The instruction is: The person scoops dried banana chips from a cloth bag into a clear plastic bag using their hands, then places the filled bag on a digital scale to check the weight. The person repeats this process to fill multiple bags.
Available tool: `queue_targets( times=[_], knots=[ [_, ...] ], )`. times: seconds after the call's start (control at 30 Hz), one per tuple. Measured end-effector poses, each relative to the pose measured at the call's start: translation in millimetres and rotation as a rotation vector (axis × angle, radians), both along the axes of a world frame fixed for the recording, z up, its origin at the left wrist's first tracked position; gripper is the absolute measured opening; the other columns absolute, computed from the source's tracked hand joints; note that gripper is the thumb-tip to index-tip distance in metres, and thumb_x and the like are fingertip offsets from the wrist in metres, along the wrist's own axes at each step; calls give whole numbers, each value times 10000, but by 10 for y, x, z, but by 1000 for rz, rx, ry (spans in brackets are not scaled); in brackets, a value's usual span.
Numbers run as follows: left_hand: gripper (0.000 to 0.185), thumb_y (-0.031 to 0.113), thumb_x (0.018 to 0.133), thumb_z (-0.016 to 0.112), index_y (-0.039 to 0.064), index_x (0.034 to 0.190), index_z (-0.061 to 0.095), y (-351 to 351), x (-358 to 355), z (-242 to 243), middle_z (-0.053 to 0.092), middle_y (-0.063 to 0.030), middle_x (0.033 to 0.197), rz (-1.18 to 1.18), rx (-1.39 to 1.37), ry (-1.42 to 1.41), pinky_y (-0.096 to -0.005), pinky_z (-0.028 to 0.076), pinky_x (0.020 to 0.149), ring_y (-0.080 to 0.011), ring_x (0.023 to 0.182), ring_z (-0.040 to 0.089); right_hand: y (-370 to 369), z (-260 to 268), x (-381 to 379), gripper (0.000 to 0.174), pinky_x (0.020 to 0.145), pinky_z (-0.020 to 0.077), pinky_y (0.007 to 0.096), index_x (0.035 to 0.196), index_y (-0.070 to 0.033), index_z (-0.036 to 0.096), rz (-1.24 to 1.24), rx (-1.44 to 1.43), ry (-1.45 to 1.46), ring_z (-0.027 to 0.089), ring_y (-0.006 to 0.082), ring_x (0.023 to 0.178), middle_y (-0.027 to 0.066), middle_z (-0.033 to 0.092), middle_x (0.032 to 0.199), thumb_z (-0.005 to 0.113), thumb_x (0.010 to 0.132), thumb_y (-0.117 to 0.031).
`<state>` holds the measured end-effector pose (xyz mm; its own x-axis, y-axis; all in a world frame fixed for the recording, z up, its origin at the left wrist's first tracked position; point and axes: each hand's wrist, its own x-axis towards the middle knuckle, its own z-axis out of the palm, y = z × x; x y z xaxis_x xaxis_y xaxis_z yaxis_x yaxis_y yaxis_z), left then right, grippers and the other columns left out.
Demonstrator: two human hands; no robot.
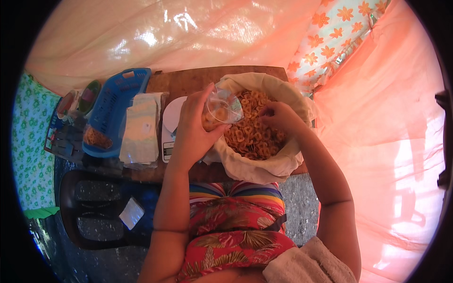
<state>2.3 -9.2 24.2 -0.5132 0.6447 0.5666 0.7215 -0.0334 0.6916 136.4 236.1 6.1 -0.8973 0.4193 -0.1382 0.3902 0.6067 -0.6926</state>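
My left hand [198,122] holds a clear plastic pouch [221,106] upright by its side, with some banana chips inside and its mouth facing up. The pouch is over the left edge of a large round container lined with cream cloth [247,173], which is heaped with banana chips [254,139]. Over the right part of that heap is my right hand [281,116], its fingers bent down at the chips; whether they pinch any is hidden. A white digital kitchen scale [170,136] stands just left of my left hand, partly covered by it.
A stack of flat pouches [141,131] lies left of the scale on the wooden table [177,79]. Beyond it stands a blue plastic basket [113,102] with a filled pack [97,138] in it. A dark plastic chair [99,210] is below left. Cloth sheets hang around the table.
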Motion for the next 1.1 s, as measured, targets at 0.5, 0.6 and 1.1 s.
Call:
queue_targets(
  times=[0.5, 0.6, 1.1],
  knots=[
    [920, -10, 671, 857, 121, 1482, 442, -10, 12, 7, 516, -134, 1348, -3, -7, 26, -419, 450, 1049, -320, 1261, 517, 50, 371, 1, 137, 621, 513, 256, 927, -32, 703, -51, -118, 46, 635, 89, 697, 19, 698, 789, 768, 857, -131],
    [910, 2, 678, 853, 121, 1481, 440, -8, 11, 23, 516, -130, 1357, -2, -24, 56, -429, 444, 1053, -332, 1271, 509, -104, 588, -35, 189, 623, 511, 243, 989, -7, 694, 6, -210, 211, 631, 85, 694, 23, 705, 818, 764, 878, -142],
    [902, 33, 695, 846, 130, 1489, 429, 4, 31, 18, 522, -154, 1332, -23, -8, 70, -479, 428, 1045, -378, 1256, 496, -279, -55, 30, 251, 854, 526, 430, 1028, -83, 709, 113, 429, -103, 664, 319, 1001, 149, 696, 1004, 742, 810, -203]
  ],
)
